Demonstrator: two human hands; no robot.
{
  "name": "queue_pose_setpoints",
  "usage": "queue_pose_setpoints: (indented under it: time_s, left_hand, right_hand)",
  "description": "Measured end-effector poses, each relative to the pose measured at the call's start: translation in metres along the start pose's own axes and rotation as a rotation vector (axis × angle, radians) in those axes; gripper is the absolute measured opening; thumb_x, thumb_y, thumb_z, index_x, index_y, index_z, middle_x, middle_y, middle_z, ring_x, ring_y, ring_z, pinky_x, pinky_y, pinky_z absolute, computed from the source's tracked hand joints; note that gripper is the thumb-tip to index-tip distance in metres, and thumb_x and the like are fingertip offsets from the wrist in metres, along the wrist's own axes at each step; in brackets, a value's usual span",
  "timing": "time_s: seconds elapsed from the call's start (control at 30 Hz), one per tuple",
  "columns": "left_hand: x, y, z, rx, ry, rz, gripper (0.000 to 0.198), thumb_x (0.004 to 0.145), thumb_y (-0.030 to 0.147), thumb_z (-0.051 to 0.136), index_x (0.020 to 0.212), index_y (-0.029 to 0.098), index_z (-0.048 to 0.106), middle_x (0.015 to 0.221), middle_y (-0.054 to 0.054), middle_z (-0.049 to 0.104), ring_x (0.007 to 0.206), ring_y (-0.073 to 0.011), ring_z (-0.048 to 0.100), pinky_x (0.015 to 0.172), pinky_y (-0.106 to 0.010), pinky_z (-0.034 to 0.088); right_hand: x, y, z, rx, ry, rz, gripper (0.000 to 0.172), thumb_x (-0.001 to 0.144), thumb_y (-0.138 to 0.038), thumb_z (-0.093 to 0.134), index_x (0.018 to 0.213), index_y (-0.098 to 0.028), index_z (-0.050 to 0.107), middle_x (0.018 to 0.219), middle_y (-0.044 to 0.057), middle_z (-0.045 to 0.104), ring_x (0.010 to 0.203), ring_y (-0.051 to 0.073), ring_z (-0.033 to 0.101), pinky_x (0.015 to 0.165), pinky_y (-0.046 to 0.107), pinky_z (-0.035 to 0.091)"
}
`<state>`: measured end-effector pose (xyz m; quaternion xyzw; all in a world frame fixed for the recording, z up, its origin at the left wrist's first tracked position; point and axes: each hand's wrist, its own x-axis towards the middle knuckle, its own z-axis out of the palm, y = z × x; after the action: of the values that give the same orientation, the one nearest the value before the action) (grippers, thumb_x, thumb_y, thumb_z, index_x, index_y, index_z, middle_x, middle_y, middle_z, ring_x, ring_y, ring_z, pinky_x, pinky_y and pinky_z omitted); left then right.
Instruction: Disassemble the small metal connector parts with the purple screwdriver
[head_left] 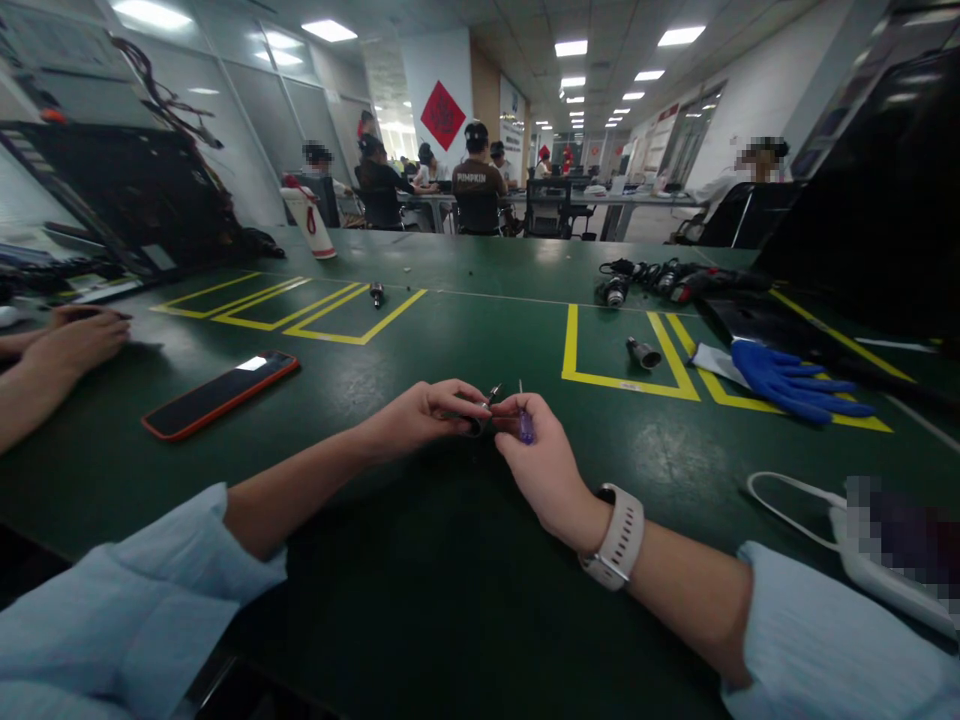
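My left hand [442,408] pinches a small dark metal part [478,425] with a round body and a thin shank pointing up and away. My right hand [541,455] is closed around a small screwdriver [526,428] with a clear purple handle, its thin shaft pointing up. The fingertips of both hands meet at the metal part, just above the green table. My fingers hide much of the part, so I cannot tell whether the right fingers also grip it. A similar metal piece with a cup-shaped end [643,353] lies inside a yellow taped outline on the right.
A phone in an orange case [221,395] lies left, near another person's hand [75,345]. Another metal piece [376,294] sits farther back. To the right are a blue work glove [795,380], dark tools [660,280] and a white device with a cord [870,560]. A white tumbler [311,225] stands behind.
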<state>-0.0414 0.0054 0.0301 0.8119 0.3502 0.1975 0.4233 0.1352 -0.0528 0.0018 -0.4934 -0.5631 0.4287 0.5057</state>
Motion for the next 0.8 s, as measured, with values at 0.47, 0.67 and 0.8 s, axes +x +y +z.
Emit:
queue_pose_setpoints:
  time_s: [0.47, 0.67, 0.8]
  left_hand:
    - [-0.017, -0.002, 0.005, 0.296, -0.026, 0.200, 0.062, 0.076, -0.009, 0.040, 0.115, 0.033, 0.062, 0.137, -0.003, 0.047, 0.127, -0.0205, 0.043, 0.104, -0.047, 0.036]
    - [-0.019, -0.009, 0.009, 0.403, -0.001, 0.256, 0.063, 0.076, -0.009, 0.042, 0.118, 0.035, 0.060, 0.140, -0.002, 0.045, 0.128, -0.0206, 0.042, 0.104, -0.045, 0.038]
    - [-0.021, -0.010, 0.011, 0.387, 0.023, 0.320, 0.055, 0.082, -0.003, 0.043, 0.120, 0.033, 0.059, 0.136, -0.004, 0.050, 0.122, -0.0197, 0.049, 0.100, -0.041, 0.044]
  right_hand:
    - [0.003, 0.008, -0.002, -0.165, -0.077, -0.183, 0.025, 0.073, -0.004, 0.056, 0.093, -0.019, 0.053, 0.096, 0.004, 0.060, 0.087, 0.019, 0.062, 0.078, 0.040, 0.051]
    - [0.003, 0.010, -0.001, -0.135, -0.066, -0.221, 0.028, 0.072, -0.002, 0.055, 0.094, -0.020, 0.052, 0.097, 0.005, 0.061, 0.090, 0.020, 0.062, 0.082, 0.042, 0.051]
    - [0.002, 0.009, -0.002, -0.143, -0.075, -0.255, 0.024, 0.075, -0.004, 0.054, 0.094, -0.019, 0.052, 0.096, 0.006, 0.060, 0.086, 0.020, 0.062, 0.079, 0.041, 0.052]
